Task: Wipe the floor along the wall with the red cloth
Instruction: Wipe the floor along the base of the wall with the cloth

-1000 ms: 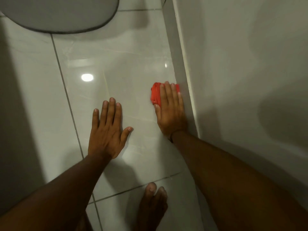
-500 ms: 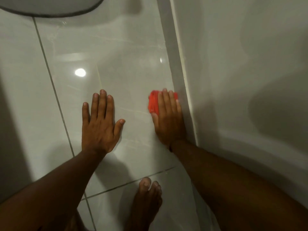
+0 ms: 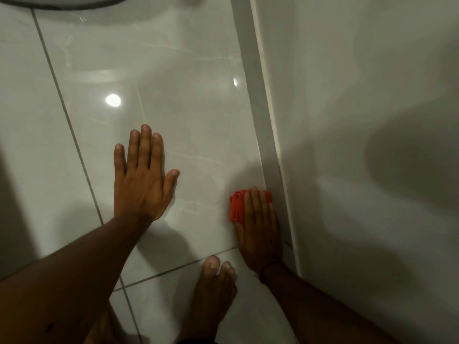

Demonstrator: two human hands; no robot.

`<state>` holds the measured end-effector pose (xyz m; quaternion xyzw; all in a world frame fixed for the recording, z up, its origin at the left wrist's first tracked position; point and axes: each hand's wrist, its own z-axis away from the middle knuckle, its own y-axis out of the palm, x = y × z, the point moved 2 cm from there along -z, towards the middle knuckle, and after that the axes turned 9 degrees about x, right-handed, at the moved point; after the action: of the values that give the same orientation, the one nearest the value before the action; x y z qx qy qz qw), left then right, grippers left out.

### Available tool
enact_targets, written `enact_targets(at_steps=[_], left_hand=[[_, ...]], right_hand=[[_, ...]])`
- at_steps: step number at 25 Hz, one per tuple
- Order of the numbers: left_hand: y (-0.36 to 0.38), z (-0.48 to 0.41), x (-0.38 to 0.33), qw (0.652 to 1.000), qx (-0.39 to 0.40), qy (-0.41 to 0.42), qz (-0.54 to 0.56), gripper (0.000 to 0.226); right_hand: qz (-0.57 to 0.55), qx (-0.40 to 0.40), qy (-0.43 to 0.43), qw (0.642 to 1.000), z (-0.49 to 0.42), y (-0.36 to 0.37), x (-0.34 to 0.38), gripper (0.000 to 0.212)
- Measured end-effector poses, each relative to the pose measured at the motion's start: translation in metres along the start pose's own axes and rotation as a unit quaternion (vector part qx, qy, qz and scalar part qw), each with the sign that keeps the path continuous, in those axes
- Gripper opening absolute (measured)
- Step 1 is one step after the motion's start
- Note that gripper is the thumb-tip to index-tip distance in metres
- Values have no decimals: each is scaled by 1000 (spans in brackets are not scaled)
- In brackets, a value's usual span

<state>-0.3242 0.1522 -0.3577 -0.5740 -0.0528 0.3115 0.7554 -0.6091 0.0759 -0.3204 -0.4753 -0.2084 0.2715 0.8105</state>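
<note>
A folded red cloth [image 3: 237, 207] lies on the glossy white tiled floor [image 3: 173, 95], right beside the grey skirting [image 3: 258, 108] at the foot of the white wall [image 3: 360, 120]. My right hand [image 3: 260, 229] presses flat on the cloth and covers most of it; only its left and far edges show. My left hand [image 3: 142, 177] rests flat on the tile to the left, fingers spread, holding nothing.
A bare foot [image 3: 213, 291] stands on the tile just behind my right hand. The dark rim of a grey mat [image 3: 62, 1] shows at the top left. Grout lines cross the floor. A ceiling light reflects off the tile.
My right hand has dragged the red cloth back toward me along the skirting. My left hand stays planted on the tile, and more of the foot is in view.
</note>
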Motion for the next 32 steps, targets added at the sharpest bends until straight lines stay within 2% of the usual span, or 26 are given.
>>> enact_targets(at_steps=[3, 6, 10, 14, 18, 22, 24, 26, 29, 32], left_hand=[[0, 2, -1, 1000, 3, 0, 3, 86], [0, 0, 0, 1000, -3, 3, 2, 87], [-1, -1, 1, 1000, 3, 7, 9, 87], [-1, 2, 1, 1000, -1, 5, 13, 87], [-2, 1, -1, 1000, -3, 9, 17, 86], [-2, 1, 1, 1000, -2, 1, 12, 86], [-2, 1, 0, 1000, -5, 6, 11, 87], [0, 0, 1, 1000, -7, 3, 3, 86], [0, -1, 1, 1000, -3, 9, 5, 86], [-3, 1, 2, 1000, 4, 7, 2, 86]], right_hand=[[-3, -34, -17, 999, -58, -27, 14, 70], [-27, -75, 4, 997, -131, -56, 34, 68], [-50, -86, 29, 995, -99, -42, 30, 67], [-54, -35, 40, 997, -41, -19, 20, 68], [-54, -54, 14, 997, -98, -47, 34, 70], [-58, -84, 52, 993, -154, -68, 52, 91], [-13, -93, 72, 993, -156, -63, 56, 82], [5, -109, 55, 993, -158, -58, 51, 65], [-44, -131, 13, 990, -142, -54, 33, 59], [-78, -107, 5, 991, -81, -31, 17, 55]])
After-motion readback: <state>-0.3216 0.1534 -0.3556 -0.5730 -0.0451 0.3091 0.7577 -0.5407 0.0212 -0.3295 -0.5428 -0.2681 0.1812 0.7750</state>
